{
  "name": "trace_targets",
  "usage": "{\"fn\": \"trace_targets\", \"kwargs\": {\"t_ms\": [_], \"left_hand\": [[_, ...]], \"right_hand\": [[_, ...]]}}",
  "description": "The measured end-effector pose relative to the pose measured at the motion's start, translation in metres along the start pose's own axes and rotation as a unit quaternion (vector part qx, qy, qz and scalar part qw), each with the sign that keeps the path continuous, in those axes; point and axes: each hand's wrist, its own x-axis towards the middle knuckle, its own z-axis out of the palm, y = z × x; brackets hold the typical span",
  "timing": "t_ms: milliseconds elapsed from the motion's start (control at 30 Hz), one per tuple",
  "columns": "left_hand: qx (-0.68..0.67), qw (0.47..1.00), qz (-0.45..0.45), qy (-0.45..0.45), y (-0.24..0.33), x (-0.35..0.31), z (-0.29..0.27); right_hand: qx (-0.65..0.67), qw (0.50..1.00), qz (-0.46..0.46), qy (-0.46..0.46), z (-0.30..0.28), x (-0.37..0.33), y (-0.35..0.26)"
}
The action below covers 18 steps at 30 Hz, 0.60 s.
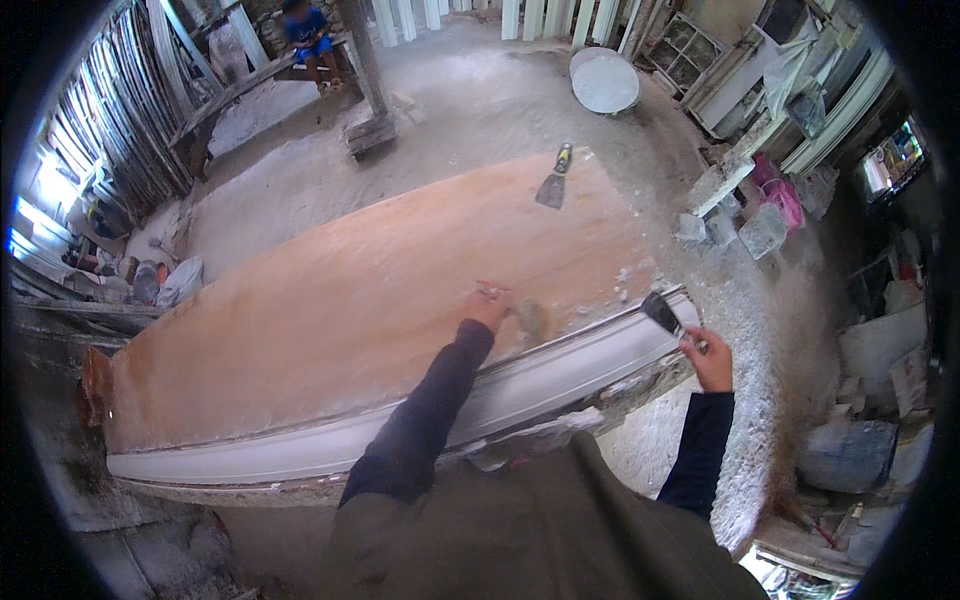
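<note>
My right hand [712, 362] is closed round the handle of a putty knife [660, 312], whose dark blade lies over the right end of a long white moulding [540, 387]. This moulding runs along the near edge of a big tan board [330, 290]. Over the board's middle, my left hand [487, 308] is smeared by motion, with something reddish at its fingers. A blurred greyish patch shows just right of that hand; its kind is unclear. Another putty knife [553, 180], with a black and yellow handle, lies at the board's far right, out of reach of both hands.
White crumbs [622, 280] dot the board's right side. Beyond it stand a round white-topped container [605, 82] and a wooden post [370, 130]. A person [308, 40] sits at the far left. Clear plastic bags [763, 230] and a pink bag [778, 190] lie to the right.
</note>
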Motion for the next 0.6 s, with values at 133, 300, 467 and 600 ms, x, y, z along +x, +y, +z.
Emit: {"fn": "trace_targets", "kwargs": {"t_ms": [133, 300, 467, 600], "left_hand": [[-0.143, 0.988, 0.054, 0.026, 0.082, -0.01, 0.114], [-0.212, 0.975, 0.044, 0.058, 0.12, 0.0, 0.088], [0.095, 0.969, 0.123, 0.193, 0.115, -0.061, 0.015], [0.483, 0.78, 0.34, 0.205, 0.129, -0.076, 0.073]], "right_hand": [[0.036, 0.999, 0.033, 0.007, -0.027, -0.039, 0.045], [0.057, 0.996, 0.07, 0.0, -0.06, -0.042, 0.081], [0.092, 0.993, 0.0, -0.071, -0.062, -0.015, 0.086], [0.079, 0.994, -0.019, -0.07, -0.059, 0.004, 0.08]]}}
